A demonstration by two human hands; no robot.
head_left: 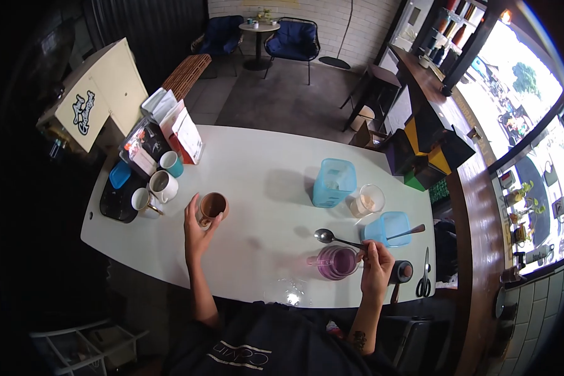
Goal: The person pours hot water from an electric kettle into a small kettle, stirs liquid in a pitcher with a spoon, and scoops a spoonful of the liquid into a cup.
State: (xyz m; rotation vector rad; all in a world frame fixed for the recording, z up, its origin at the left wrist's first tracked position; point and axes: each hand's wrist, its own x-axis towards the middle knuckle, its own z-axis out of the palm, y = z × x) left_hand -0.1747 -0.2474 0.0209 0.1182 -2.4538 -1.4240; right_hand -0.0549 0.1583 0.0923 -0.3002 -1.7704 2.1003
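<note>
My left hand (198, 234) is wrapped round a brown mug (215, 204) on the left half of the white table, thumb on one side and fingers on the other. Between the fingers of my right hand (376, 268) is a dark metal spoon (324, 235), its bowl pointing left. Below the spoon stands a purple, see-through glass mug (337, 263) with its handle to the left. A light blue open container (390, 224) with another utensil in it is just beyond my right hand. Farther off are a tall blue container (334, 183) and a clear glass (368, 200) holding something pale.
White mugs (163, 186) and a teal cup (172, 164) stand left on the white table (257, 182), near a menu stand (185, 135). At the right edge lie black scissors (424, 276) and a dark jar (401, 272). Water droplets (288, 291) spot the front edge.
</note>
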